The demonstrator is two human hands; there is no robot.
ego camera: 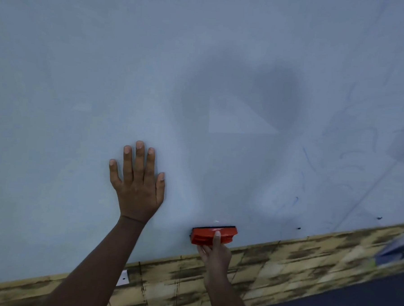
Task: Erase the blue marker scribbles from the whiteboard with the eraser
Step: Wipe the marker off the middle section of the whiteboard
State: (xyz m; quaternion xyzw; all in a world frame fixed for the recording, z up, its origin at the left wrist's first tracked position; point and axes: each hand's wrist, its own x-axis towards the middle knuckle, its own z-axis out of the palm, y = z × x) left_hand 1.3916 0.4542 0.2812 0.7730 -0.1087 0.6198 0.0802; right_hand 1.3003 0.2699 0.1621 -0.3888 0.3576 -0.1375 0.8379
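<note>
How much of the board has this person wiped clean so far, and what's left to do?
Most of the whiteboard looks clean: the left and middle show no marks. The right hand holds the red eraser against the board's bottom edge, while the left hand rests flat on it. Faint blue scribbles remain on the right side, still to be wiped.

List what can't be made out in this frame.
- Eraser pad: pressed to the whiteboard, head view; contact face hidden.
- Right hand fingers: mostly behind the eraser.
- Blue marks at right: faint, smeared; extent unclear, cut by the right edge.
- Object at right edge: motion-blurred, unidentifiable.
- Left hand: flat on board; pressure unknowable.
</note>
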